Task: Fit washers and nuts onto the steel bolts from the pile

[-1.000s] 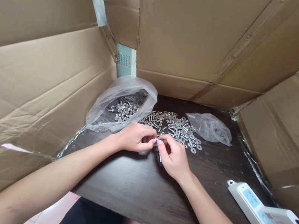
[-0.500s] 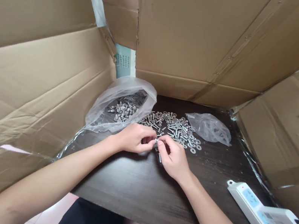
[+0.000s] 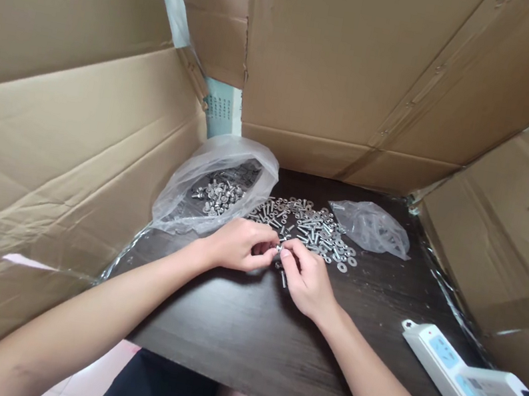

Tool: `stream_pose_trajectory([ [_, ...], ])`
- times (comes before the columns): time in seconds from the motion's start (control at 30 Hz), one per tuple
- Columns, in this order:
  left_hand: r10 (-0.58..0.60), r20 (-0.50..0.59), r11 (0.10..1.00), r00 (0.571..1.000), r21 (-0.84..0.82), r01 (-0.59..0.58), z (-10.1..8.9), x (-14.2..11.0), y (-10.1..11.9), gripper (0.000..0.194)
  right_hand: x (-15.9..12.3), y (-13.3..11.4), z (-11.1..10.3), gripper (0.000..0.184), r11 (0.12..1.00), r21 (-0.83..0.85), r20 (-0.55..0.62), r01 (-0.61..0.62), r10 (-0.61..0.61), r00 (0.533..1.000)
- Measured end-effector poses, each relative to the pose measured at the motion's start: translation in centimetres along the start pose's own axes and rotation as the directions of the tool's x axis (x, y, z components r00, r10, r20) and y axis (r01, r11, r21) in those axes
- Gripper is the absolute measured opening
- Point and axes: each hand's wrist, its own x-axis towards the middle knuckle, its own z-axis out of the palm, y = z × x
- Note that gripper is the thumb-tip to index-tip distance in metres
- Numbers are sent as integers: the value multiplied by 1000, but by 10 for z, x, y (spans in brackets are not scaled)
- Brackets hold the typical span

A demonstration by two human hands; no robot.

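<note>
My left hand (image 3: 252, 247) and my right hand (image 3: 305, 274) meet above the dark table, fingertips pinched together. Between them shows a small shiny metal piece (image 3: 279, 248), which looks like a bolt with a washer or nut; the fingers hide most of it. Just below my right fingertips a loose bolt (image 3: 284, 278) lies on the table. Beyond the hands spreads a pile of silver bolts, nuts and flat washers (image 3: 320, 229). A clear plastic bag (image 3: 177, 200) at the left lies with its mouth open, holding many bolts with washers (image 3: 221, 197).
A second clear plastic bag (image 3: 371, 226) lies crumpled right of the pile. A white power strip (image 3: 465, 394) with a plugged-in adapter (image 3: 496, 392) runs along the right side. Cardboard walls (image 3: 344, 56) enclose the dark tabletop (image 3: 223, 326) at the back and both sides.
Both hands stay in nearly the same place, with only slight finger movement around the small metal piece. The view has shifted a little. The pile and bags look unchanged.
</note>
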Motion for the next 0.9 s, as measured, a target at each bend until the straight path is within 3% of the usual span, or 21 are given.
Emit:
stream_pose_trajectory([
  [0.33,-11,-12,999,1000,-40,10,-1,0,1,15,1,0,1,33,1000,-3,-5,-9,9,1000],
  [0.63,-20,-26,1000,999,-16,20,-1,0,-1,18,0,-2,-1,21,1000,-7,-26,-19,18,999],
  [0.9,13,-30,1000,999,5,-13,0,0,-3,19,1,1,1,35,999,-46,-36,-1,-1,999],
])
